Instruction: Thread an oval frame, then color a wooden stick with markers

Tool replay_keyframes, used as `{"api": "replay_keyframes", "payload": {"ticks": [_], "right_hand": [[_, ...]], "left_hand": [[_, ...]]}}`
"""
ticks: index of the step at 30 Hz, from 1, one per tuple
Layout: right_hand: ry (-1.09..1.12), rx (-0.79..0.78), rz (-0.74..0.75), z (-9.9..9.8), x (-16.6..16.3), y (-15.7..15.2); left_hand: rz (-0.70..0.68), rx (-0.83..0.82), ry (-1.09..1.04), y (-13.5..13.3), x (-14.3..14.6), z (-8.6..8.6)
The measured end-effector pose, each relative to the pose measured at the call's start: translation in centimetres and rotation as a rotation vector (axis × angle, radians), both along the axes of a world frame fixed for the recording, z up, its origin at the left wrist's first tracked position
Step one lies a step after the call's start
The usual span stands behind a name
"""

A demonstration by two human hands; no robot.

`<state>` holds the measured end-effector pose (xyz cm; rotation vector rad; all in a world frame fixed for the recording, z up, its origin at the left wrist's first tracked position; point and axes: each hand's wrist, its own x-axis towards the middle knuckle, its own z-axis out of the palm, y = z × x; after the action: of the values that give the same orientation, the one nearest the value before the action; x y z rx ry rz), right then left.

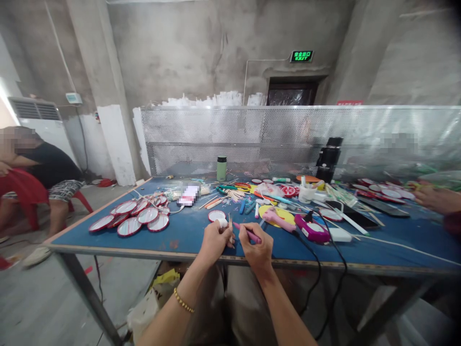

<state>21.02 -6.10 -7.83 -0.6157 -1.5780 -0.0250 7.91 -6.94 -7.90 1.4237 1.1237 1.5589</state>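
My left hand (215,241) is closed around a small wooden stick (230,227) held upright at the near edge of the blue table (187,233), with a small white round piece (223,223) at its fingertips. My right hand (256,246) grips a pink pen (247,232) whose tip points left toward the stick. Just beyond my hands lies a white disc with a red rim (216,215). A gold bead bracelet (183,302) circles my left wrist.
Several red-rimmed discs (134,218) lie at the table's left. A pink glue gun (279,220), a purple device (311,229) with black cables, pens, sticks and a green bottle (221,168) crowd the middle. A seated person (43,178) is at left; another person's hand (434,198) at right.
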Motion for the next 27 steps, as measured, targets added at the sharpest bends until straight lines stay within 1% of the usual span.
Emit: {"api": "replay_keyframes", "payload": {"ticks": [22,27], "right_hand": [[0.002,-0.031,0.008,0.27,-0.02,-0.16],[-0.036,-0.031,0.035,0.18,0.01,-0.16]], "left_hand": [[0.007,0.004,-0.001,-0.14,0.05,0.08],[0.012,0.011,0.002,-0.1,0.05,0.02]]}}
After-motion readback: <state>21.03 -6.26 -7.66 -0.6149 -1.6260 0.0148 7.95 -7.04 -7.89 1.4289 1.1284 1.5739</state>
